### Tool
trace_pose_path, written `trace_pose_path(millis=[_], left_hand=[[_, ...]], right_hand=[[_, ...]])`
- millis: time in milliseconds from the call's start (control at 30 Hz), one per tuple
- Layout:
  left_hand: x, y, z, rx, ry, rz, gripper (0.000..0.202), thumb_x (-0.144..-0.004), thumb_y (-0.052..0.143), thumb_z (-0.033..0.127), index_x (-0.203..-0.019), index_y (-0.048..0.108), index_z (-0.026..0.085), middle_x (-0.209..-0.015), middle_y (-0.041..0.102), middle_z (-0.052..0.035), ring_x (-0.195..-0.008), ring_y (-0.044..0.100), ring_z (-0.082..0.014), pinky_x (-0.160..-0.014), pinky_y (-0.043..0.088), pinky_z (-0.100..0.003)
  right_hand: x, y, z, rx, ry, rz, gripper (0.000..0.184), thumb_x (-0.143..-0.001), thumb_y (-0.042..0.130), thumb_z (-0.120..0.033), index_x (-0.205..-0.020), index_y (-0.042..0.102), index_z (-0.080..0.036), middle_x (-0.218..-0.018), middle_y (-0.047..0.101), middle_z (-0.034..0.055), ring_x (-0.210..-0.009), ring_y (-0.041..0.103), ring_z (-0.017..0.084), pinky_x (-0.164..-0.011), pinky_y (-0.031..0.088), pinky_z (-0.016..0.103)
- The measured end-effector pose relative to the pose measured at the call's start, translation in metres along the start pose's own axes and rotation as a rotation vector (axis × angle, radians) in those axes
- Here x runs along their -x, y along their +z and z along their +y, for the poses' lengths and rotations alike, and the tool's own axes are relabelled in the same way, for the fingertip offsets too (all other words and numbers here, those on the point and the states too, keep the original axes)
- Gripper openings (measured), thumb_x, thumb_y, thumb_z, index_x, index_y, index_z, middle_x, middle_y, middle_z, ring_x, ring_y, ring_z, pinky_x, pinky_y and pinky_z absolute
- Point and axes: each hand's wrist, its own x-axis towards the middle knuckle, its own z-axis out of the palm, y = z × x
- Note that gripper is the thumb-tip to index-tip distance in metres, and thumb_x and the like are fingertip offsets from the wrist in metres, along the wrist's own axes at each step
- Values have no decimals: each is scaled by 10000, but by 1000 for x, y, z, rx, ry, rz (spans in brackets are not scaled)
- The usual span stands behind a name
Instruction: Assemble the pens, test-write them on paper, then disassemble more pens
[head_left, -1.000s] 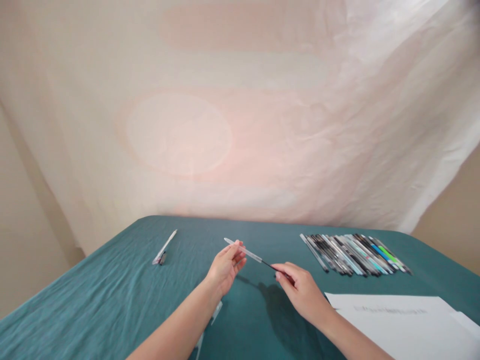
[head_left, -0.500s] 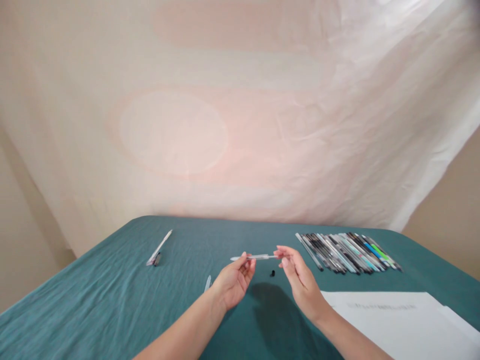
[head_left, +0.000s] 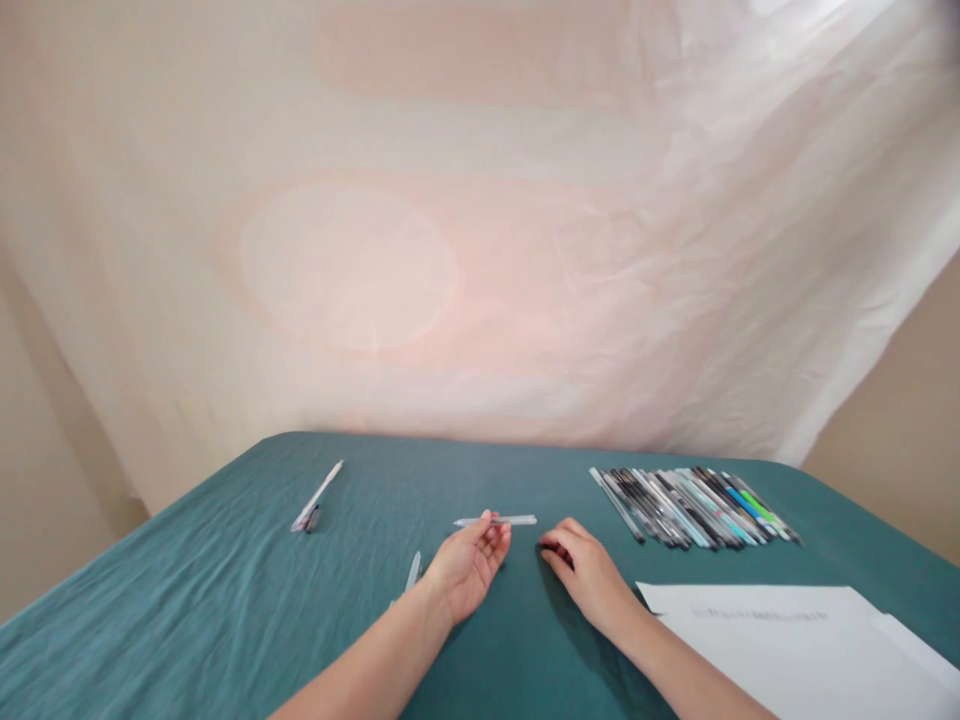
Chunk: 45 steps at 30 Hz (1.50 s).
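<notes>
My left hand (head_left: 469, 570) pinches a clear pen (head_left: 517, 520) between thumb and fingers and holds it level above the cloth, its right end free. My right hand (head_left: 589, 575) is down at the table just right of the pen, its fingertips closed at a small black piece (head_left: 541, 546). The fingers cover most of that piece, so its exact kind is hidden. Beside my left wrist, another clear pen part (head_left: 414, 570) lies on the cloth, partly hidden by the forearm.
A row of many pens (head_left: 690, 508) lies at the right back of the table. White paper sheets (head_left: 780, 650) with scribbled marks lie at the right front. A white pen (head_left: 319, 495) and a dark cap-like piece (head_left: 313, 519) lie at the left on the green cloth (head_left: 187, 600).
My right hand has moved away from the pen's right end and down to the small black piece on the cloth, closing its fingers there. My left hand keeps holding the pen.
</notes>
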Motion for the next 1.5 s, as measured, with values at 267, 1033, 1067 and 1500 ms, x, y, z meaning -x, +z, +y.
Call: trace_pose_path(millis=[267, 1033, 1067, 1500], left_hand=[[2, -2, -1, -101, 8, -25, 57, -796, 526, 135, -761, 541, 93, -633, 586, -53, -593, 606, -104, -577, 529, -206], [1, -3, -5, -133, 35, -27, 34, -785, 541, 140, -771, 534, 109, -638, 597, -49, -605, 606, -105, -560, 501, -197], [1, -3, -5, -134, 37, -29, 36, -785, 543, 141, -772, 535, 108, -642, 598, -50, -607, 606, -104, -562, 501, -197], [1, -4, -6, -156, 48, -52, 38, -796, 530, 146, -793, 545, 112, -649, 610, -54, -608, 616, -108, -571, 516, -201]], right_hand=[[0, -8, -11, -81, 5, 37, 173, -821, 441, -244, -869, 596, -185, -798, 599, 39, -703, 567, 152, -666, 451, 268], [1, -11, -24, -156, -65, 179, 163, -828, 449, -293, -861, 568, -187, -808, 562, 53, -692, 550, 155, -671, 463, 281], [1, -11, -25, -157, -70, 170, 162, -829, 448, -290, -861, 570, -187, -809, 562, 52, -694, 551, 154, -672, 464, 280], [2, -11, -22, -139, -104, 177, 228, -836, 434, -325, -886, 612, -192, -818, 596, 64, -708, 573, 160, -661, 473, 277]])
